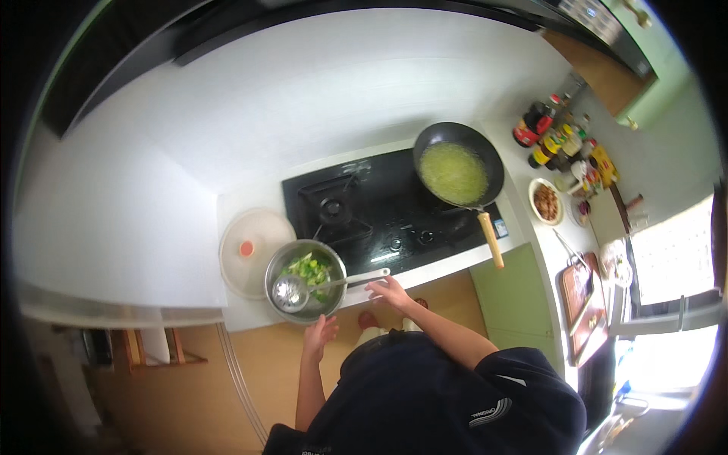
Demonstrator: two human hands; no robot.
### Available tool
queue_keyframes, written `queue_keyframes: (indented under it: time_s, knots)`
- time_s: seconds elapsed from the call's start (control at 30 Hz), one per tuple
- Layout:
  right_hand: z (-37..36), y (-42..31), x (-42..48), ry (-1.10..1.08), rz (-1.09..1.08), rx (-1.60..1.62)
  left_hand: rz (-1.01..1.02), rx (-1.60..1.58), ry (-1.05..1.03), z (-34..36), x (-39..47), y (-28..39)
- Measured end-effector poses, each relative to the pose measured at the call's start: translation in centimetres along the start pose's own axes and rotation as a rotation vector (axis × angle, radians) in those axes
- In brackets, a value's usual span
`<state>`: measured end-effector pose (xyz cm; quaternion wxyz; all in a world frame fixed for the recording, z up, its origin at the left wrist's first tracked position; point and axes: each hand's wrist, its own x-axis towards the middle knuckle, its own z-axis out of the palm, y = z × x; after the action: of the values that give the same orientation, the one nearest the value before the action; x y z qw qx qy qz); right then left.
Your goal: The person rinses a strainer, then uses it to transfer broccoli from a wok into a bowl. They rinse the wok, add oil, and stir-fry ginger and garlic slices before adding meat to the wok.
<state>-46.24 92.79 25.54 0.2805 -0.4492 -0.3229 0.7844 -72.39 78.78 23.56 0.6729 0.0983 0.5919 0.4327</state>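
A stainless steel bowl holds chopped green vegetables and stands at the left front corner of the hob. Across it lies a metal skimmer, its bowl end inside and its pale handle reaching out over the right rim. Just below the handle's end is my right hand, fingers apart and gripping nothing. My left hand is at the bowl's near rim with its fingers spread; whether it touches the steel is hard to tell.
A dark wok of bubbling yellow-green liquid sits on the right burner of the black gas hob, its wooden handle jutting past the counter edge. Left lies a round lid. Bottles, a bowl of brown food and a cutting board stand right.
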Motion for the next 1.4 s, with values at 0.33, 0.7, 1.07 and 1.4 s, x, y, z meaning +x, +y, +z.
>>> queue_keyframes:
  time_s: [0.33,0.7,1.07,1.4]
  knots:
    - [-19.5,1.9,-17.4,0.559,0.155,-0.088,-0.17,0.447,-0.267,0.2,-1.5,0.9]
    - [-28.3,-13.4,-17.7,0.638,-0.05,-0.063,0.26,1.098,-0.488,31.1,1.0,3.0]
    - [-29.6,-15.1,-9.7,0.101,0.004,0.225,0.425,1.719,0.411,44.2,17.4,1.5]
    - [-29.3,-16.6,-7.4,0.252,0.056,-0.046,0.553,1.498,0.472,46.3,9.7,-1.4]
